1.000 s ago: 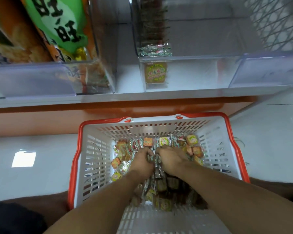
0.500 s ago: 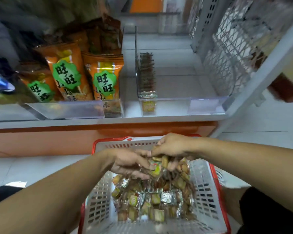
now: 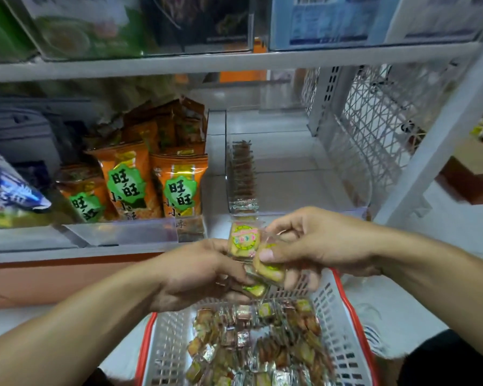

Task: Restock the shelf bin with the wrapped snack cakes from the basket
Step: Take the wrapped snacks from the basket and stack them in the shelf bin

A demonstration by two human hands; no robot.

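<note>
The white shelf (image 3: 151,253) carries orange snack bags (image 3: 179,188) at left and a clear shelf bin (image 3: 290,174) at right, with one row of wrapped cakes standing along its left wall. Below, a white basket (image 3: 343,330) with a red rim holds a heap of wrapped snack cakes (image 3: 251,344). Above the basket, the left hand (image 3: 195,271) and right hand (image 3: 318,240) meet — both sets of fingers curl around a small cluster of held cakes (image 3: 244,240), just in front of the bin's lower edge.
</note>
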